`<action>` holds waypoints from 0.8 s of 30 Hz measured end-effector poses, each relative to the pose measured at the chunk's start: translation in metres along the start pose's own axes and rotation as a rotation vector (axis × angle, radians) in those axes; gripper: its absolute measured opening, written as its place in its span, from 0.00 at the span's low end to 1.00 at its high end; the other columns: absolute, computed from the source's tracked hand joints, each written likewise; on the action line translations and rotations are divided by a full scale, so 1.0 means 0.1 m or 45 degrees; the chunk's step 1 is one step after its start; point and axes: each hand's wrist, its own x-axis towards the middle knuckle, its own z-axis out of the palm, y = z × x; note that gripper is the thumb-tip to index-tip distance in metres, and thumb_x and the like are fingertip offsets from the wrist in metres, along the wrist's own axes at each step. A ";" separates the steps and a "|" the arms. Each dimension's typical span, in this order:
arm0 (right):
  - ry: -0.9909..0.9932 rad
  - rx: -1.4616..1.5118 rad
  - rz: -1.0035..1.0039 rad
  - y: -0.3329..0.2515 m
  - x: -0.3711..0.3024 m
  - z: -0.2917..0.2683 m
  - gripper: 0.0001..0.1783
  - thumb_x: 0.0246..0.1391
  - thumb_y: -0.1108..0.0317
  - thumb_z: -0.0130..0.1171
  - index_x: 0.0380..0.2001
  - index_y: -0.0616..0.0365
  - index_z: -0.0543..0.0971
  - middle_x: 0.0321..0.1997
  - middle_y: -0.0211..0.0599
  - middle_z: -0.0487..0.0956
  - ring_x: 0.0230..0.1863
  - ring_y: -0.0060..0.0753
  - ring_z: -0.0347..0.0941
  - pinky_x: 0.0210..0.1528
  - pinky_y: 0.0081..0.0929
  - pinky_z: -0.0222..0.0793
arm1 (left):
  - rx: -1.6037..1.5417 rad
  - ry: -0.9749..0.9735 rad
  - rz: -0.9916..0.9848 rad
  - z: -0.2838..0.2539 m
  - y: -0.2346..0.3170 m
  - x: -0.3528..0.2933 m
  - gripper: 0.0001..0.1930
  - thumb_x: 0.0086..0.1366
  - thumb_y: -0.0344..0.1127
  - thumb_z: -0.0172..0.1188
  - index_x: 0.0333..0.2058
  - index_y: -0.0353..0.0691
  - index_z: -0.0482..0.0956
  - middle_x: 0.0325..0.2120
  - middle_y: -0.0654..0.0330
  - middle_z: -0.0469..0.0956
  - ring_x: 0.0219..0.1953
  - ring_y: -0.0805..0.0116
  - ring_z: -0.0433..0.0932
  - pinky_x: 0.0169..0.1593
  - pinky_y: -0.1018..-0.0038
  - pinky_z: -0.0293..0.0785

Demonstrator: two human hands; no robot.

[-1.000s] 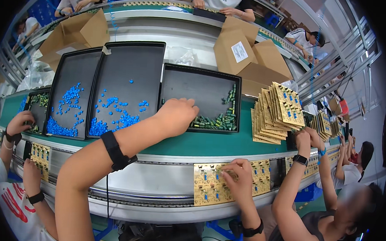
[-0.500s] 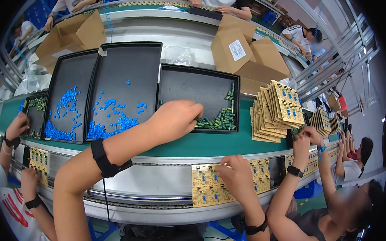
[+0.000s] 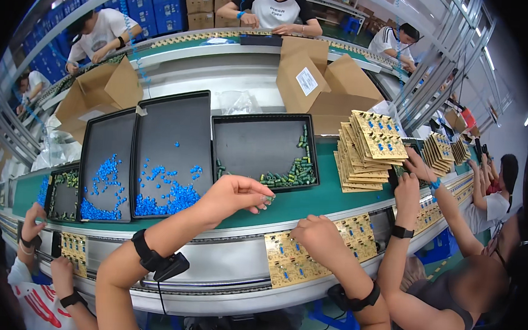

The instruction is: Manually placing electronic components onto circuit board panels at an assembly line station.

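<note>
My left hand (image 3: 234, 194) hovers over the near rim of a black tray (image 3: 247, 146) on the green belt, its fingertips pinched on small dark green components (image 3: 267, 197). More of these green components (image 3: 293, 171) lie in the tray's right corner. My right hand (image 3: 317, 235) rests fingers down on a yellow circuit board (image 3: 307, 256) lying on the metal rail in front of me. Black straps circle both of my wrists.
Two black trays with blue parts (image 3: 161, 195) lie to the left. A fanned stack of yellow boards (image 3: 369, 149) stands to the right, open cardboard boxes (image 3: 322, 87) behind it. A person at my right (image 3: 442, 294) and another at my left (image 3: 37, 272) handle boards.
My left hand has drawn back from inside the tray to its near rim, with green components in its fingers. My right hand has slid left across the board.
</note>
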 end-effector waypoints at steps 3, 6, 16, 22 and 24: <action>-0.130 0.116 0.084 0.03 0.02 -0.07 0.05 0.40 0.71 0.58 0.25 0.52 0.80 0.30 0.33 0.77 0.37 0.37 0.74 0.39 0.35 0.67 | -0.057 0.013 -0.014 0.01 -0.05 -0.03 0.08 0.61 0.25 0.58 0.39 0.32 0.80 0.33 0.58 0.80 0.35 0.76 0.78 0.40 0.80 0.75; -0.027 0.179 0.240 0.16 0.18 -0.22 0.11 0.43 0.68 0.61 0.34 0.52 0.80 0.33 0.36 0.78 0.40 0.40 0.74 0.41 0.39 0.69 | 0.033 0.003 0.016 0.07 -0.08 -0.04 0.08 0.60 0.24 0.59 0.38 0.32 0.80 0.32 0.60 0.80 0.34 0.76 0.78 0.41 0.80 0.75; 0.279 -0.101 0.446 0.49 1.12 0.05 0.15 0.36 0.67 0.68 0.29 0.56 0.75 0.33 0.42 0.76 0.38 0.44 0.76 0.36 0.37 0.73 | 1.239 -0.072 0.479 0.44 -0.41 0.05 0.05 0.50 0.28 0.60 0.27 0.41 0.82 0.24 0.58 0.79 0.31 0.61 0.78 0.36 0.66 0.74; 0.400 0.083 0.290 0.53 1.08 0.17 0.14 0.36 0.71 0.67 0.29 0.55 0.74 0.32 0.41 0.76 0.37 0.43 0.76 0.35 0.38 0.72 | 1.660 -0.190 0.571 0.50 -0.41 0.04 0.03 0.50 0.30 0.61 0.25 0.47 0.82 0.25 0.66 0.79 0.34 0.65 0.73 0.37 0.67 0.67; 0.423 0.087 0.295 0.53 1.06 0.18 0.14 0.37 0.71 0.67 0.29 0.54 0.74 0.31 0.37 0.75 0.38 0.42 0.75 0.37 0.37 0.71 | 1.714 -0.221 0.570 0.51 -0.40 0.04 0.04 0.50 0.30 0.61 0.25 0.48 0.82 0.24 0.67 0.79 0.34 0.66 0.73 0.37 0.68 0.66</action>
